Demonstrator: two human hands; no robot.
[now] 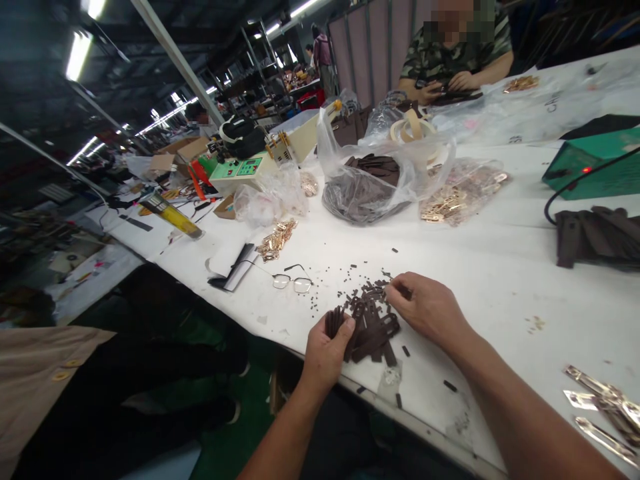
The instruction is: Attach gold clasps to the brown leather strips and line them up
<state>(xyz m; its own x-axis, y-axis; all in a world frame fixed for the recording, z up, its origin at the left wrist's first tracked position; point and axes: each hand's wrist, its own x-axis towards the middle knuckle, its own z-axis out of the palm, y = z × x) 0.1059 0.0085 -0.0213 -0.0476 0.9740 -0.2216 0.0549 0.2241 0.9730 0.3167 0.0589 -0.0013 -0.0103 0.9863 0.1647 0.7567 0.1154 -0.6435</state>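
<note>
Right forearm [525,400]: nearest the camera, slanting over the white table [485,267] from the lower right
Right hand [425,303]: thumb and fingertips drawn together at the pile's far right edge; I cannot tell whether a piece is pinched between them
Left hand [323,353]: fingers curled round a brown bundle [334,321], thumb pressed against its side
Bundle: several thin strips stacked on edge, just above the table's near edge, beside the pile
Strip pile [370,333]: more brown strips, some with slots, lying crosswise between the hands
Handling: the strips look light, bendable and hard to break, probably not very slippery, though a loose stack may fan apart
Best hold: flat faces between thumb and fingers, ends level
In the way: small dark offcuts [375,290] mixed among the strips, and overlapping pieces that could drag together
Left of pile: eyeglasses [302,285], likely fragile, and gold metal pieces [277,240]
Beyond: a clear bag [345,207] of brown pieces
Far side: a co-worker's hands [463,81]
</note>
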